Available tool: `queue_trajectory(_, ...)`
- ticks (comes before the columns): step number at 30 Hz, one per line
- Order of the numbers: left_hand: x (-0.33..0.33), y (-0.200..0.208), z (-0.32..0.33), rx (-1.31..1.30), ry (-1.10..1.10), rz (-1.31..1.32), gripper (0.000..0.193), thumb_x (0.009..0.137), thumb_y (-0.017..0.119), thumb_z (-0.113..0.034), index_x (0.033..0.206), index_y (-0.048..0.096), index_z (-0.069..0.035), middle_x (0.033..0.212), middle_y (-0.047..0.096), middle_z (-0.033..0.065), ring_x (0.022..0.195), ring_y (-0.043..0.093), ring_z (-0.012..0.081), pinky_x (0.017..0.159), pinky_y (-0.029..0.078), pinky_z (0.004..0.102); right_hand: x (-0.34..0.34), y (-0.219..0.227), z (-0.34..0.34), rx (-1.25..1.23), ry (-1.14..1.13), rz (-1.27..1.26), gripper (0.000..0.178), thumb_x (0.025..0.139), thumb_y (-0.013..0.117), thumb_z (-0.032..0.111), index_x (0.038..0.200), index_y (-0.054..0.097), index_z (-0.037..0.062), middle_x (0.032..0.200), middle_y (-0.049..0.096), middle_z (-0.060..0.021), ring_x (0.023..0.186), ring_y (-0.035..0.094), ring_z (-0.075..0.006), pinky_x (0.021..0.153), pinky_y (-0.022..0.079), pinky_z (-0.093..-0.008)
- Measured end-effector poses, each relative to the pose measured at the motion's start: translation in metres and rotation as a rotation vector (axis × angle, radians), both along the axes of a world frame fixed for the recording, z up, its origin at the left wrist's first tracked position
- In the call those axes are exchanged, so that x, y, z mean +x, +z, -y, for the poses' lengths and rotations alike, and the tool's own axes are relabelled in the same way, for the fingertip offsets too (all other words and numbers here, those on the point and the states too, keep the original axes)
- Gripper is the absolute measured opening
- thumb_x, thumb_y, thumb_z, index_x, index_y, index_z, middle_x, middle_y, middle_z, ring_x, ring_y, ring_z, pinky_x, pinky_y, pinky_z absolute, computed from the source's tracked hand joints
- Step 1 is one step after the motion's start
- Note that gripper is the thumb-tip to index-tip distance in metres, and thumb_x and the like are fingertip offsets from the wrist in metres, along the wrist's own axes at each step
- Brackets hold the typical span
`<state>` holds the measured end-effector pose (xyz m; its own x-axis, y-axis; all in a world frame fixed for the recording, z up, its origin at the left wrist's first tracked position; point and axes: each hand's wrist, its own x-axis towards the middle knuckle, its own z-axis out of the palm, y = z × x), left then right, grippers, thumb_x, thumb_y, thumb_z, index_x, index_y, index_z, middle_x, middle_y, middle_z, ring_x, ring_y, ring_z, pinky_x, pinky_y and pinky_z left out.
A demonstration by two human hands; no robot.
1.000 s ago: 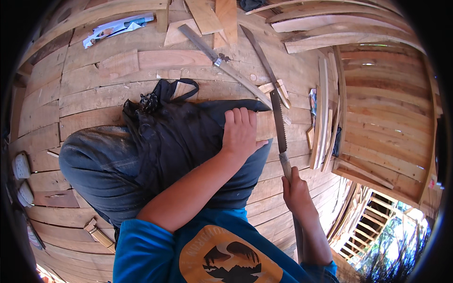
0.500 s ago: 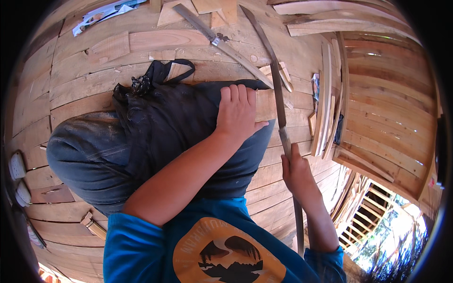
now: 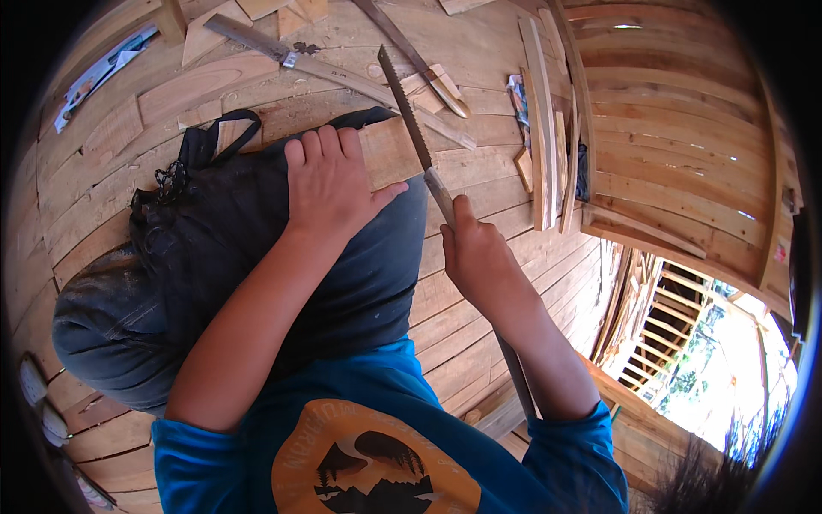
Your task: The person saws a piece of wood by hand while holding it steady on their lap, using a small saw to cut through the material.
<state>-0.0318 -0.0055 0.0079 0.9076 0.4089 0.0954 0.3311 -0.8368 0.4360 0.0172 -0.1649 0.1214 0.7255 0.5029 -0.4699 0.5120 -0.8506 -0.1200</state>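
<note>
A flat pale wood block (image 3: 391, 152) rests across my thigh. Over its left end lies my left hand (image 3: 332, 180), fingers curled round the far edge and thumb stretched along the near side. My right hand (image 3: 485, 265) grips a long-handled knife (image 3: 403, 101) just below the blade. That narrow blade is dark, its edge looks toothed, and it lies at or very close to the block's right end; I cannot tell whether they touch. The handle runs back beneath my right forearm. Dark cloth (image 3: 214, 201) covers part of my lap.
On the plank floor (image 3: 492, 184) beyond my legs lie a second blade with a wooden handle (image 3: 449, 91), a long narrow tool with a metal collar (image 3: 289, 59) and several wood offcuts (image 3: 210, 77). Long boards (image 3: 538, 124) stand at the right beside a plank wall (image 3: 676, 137).
The whole view has shifted, moving the scene left and up. My right hand has turned the knife, so its toothed-looking edge now shows. My left hand keeps its hold on the block.
</note>
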Motion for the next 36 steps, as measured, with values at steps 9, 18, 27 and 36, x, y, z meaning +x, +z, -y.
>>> queue_trajectory(9, -0.002, 0.0, 0.002, -0.022, 0.001, -0.051, 0.075, 0.07, 0.065, -0.071, 0.099, 0.055, -0.002, 0.094, 0.054, 0.0135, 0.094, 0.049, 0.0277, 0.084, 0.032, 0.0409, -0.025, 0.0, 0.024, -0.108, -0.079, -0.034, 0.022, 0.094, 0.052, 0.009, 0.108, 0.038, -0.0006, 0.064, 0.058, -0.0306, 0.064, 0.06, -0.0504, 0.054, 0.047, -0.0565)
queue_trajectory(18, -0.003, -0.004, -0.002, -0.025, 0.002, -0.004, 0.076, 0.07, 0.065, -0.071, 0.1, 0.055, -0.002, 0.095, 0.055, 0.0136, 0.093, 0.05, 0.0277, 0.084, 0.032, 0.0403, -0.007, -0.005, 0.011, -0.071, -0.033, -0.012, 0.022, 0.094, 0.053, 0.01, 0.106, 0.039, -0.0002, 0.065, 0.058, -0.0315, 0.065, 0.06, -0.0504, 0.056, 0.047, -0.0567)
queue_trajectory(27, 0.001, -0.011, 0.001, 0.02, 0.05, 0.013, 0.078, 0.068, 0.066, -0.071, 0.098, 0.056, -0.001, 0.094, 0.055, 0.0149, 0.092, 0.05, 0.028, 0.083, 0.033, 0.0393, -0.01, -0.008, 0.012, -0.068, 0.004, -0.05, 0.024, 0.094, 0.051, 0.007, 0.112, 0.039, -0.0017, 0.066, 0.059, -0.0315, 0.068, 0.06, -0.0501, 0.056, 0.046, -0.056)
queue_trajectory(36, -0.001, -0.012, 0.014, 0.047, 0.084, 0.053, 0.077, 0.064, 0.069, -0.07, 0.1, 0.056, -0.003, 0.093, 0.05, 0.0089, 0.091, 0.046, 0.024, 0.084, 0.031, 0.0375, 0.002, 0.012, 0.025, -0.074, -0.053, -0.096, 0.028, 0.094, 0.054, 0.009, 0.116, 0.04, -0.0009, 0.068, 0.059, -0.0304, 0.07, 0.06, -0.0506, 0.058, 0.045, -0.0558)
